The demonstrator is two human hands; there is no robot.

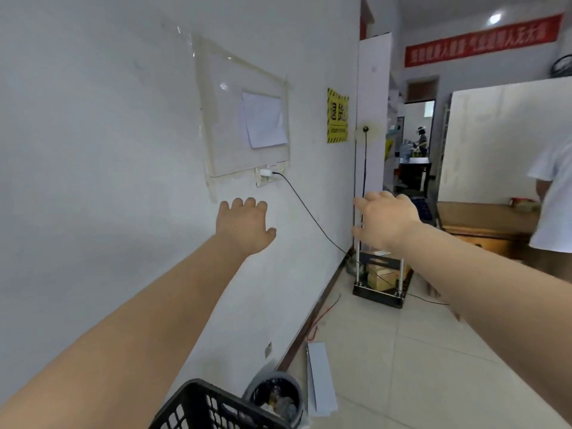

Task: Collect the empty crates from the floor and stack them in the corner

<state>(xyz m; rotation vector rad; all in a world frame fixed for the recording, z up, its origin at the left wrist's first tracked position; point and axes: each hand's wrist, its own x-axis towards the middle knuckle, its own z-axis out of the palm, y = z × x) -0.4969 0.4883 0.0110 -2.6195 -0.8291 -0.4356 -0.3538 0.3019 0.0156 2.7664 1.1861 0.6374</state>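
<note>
Black crate way below both hands, bottom of view by wall. Left hand nearer than right hand. Both fingers loosely spread, holding nothing.

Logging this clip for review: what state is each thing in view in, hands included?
Left hand: raised, fingers relaxed, holding nothing.
Right hand: raised, open, holding nothing.
Black crate: below the arms at the frame's bottom edge, not held.
Grey bin: upright by the wall, rubbish inside.
Charger: plugged into the wall socket.
Hand trolley: standing, loaded with boxes.
</note>
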